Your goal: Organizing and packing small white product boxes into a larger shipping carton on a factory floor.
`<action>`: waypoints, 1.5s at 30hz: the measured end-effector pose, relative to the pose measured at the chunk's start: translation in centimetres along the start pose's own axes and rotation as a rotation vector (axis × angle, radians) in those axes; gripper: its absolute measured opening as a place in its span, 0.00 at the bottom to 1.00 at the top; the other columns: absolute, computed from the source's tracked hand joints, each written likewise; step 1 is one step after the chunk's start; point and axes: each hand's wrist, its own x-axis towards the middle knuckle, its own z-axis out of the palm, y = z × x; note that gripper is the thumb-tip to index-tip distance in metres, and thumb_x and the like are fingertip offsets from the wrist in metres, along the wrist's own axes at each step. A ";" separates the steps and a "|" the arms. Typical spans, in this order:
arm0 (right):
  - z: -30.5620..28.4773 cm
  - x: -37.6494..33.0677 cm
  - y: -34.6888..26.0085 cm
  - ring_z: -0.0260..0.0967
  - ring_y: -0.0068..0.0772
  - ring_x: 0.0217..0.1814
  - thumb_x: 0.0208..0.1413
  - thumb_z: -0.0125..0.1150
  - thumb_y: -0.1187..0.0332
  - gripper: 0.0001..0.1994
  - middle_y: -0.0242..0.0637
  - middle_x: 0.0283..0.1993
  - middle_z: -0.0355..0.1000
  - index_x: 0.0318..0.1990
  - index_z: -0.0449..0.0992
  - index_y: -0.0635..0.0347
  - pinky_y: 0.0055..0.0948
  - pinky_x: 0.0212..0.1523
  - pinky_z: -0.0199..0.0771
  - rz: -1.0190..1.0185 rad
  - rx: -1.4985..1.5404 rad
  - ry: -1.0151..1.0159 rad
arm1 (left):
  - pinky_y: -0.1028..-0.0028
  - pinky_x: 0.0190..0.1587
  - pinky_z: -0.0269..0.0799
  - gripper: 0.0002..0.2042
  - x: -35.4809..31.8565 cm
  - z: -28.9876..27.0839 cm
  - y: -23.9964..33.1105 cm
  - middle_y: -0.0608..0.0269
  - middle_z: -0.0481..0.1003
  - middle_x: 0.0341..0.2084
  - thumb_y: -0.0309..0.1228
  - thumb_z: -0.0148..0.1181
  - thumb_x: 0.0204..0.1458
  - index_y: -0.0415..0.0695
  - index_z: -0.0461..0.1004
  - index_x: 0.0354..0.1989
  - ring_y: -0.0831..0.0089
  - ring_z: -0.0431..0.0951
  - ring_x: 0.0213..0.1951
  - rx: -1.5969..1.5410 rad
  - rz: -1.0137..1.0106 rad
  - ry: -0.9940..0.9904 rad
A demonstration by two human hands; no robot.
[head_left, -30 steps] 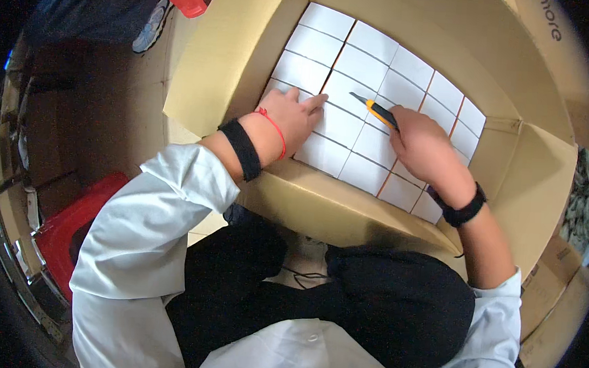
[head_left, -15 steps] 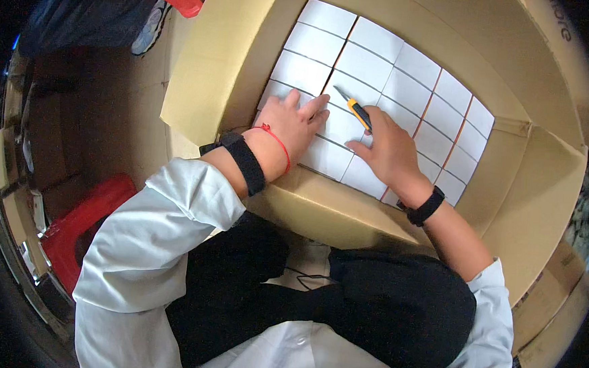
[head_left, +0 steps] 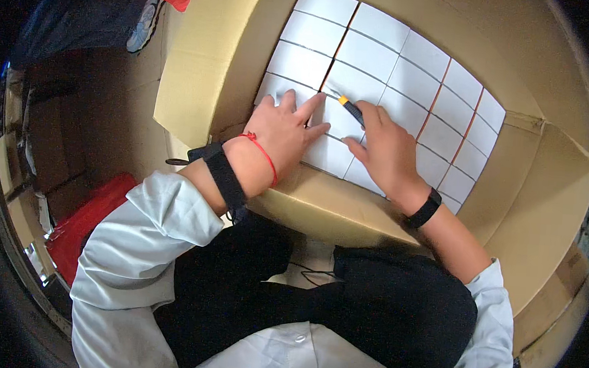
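Above a lap in black cloth [head_left: 402, 305], a bare left hand [head_left: 278, 139] wearing a thin red cord bracelet [head_left: 267, 157] rests, fingers fanned wide and holding nothing, on smooth white rectangular boxes [head_left: 363, 50]. Beside it, a bare right hand [head_left: 389, 148] curls its fingers over a slim yellow-and-black utility knife [head_left: 353, 111]; the thumb stands apart, and the rest of the grip is hidden beneath the hand. The knife should prove light and stiff, best taken by its dark handle behind the collar; the thin blade is probably sharp and liable to snap if twisted. The tool slants over the boxes, blade pointing up and left, near an orange-edged seam; whether it touches cannot be told. Its collar is bright yellow, its blade dull grey. The boxes, likely rigid paperboard, offer slick tops and little edge to pinch; their weight does not show. Dark and orange-red lines divide their close-packed rows. Around them rise the walls of a tan cardboard carton [head_left: 200, 77].
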 end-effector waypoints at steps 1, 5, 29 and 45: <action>0.2 0.1 -0.2 0.76 0.52 0.39 0.49 0.71 0.64 0.26 0.44 0.44 0.73 0.55 0.67 0.58 0.45 0.36 0.77 0.002 0.002 0.000 | 0.63 0.47 0.75 0.26 0.0 0.2 0.2 0.60 0.60 0.67 0.36 0.59 0.52 0.66 0.70 0.63 0.57 0.68 0.57 0.043 -0.015 0.016; 0.9 0.4 -0.4 0.76 0.51 0.39 0.49 0.70 0.65 0.26 0.43 0.44 0.73 0.54 0.67 0.57 0.45 0.36 0.77 0.033 -0.025 -0.018 | 0.64 0.46 0.74 0.26 0.4 0.9 0.8 0.62 0.59 0.67 0.37 0.58 0.53 0.67 0.70 0.63 0.56 0.68 0.57 0.102 -0.028 -0.010; -4.7 -4.6 1.9 0.73 0.53 0.35 0.62 0.56 0.64 0.10 0.42 0.36 0.74 0.48 0.72 0.54 0.48 0.35 0.73 0.061 -0.216 -0.370 | 0.63 0.47 0.74 0.23 0.3 0.4 0.0 0.63 0.61 0.64 0.36 0.58 0.52 0.66 0.74 0.60 0.60 0.70 0.55 0.019 -0.052 0.005; -5.1 -5.0 0.3 0.75 0.43 0.35 0.56 0.62 0.62 0.13 0.37 0.35 0.71 0.47 0.74 0.52 0.42 0.32 0.76 0.017 -0.398 -0.299 | 0.63 0.47 0.75 0.22 0.4 0.8 0.0 0.62 0.62 0.64 0.35 0.57 0.53 0.65 0.76 0.58 0.60 0.70 0.53 0.003 -0.043 0.041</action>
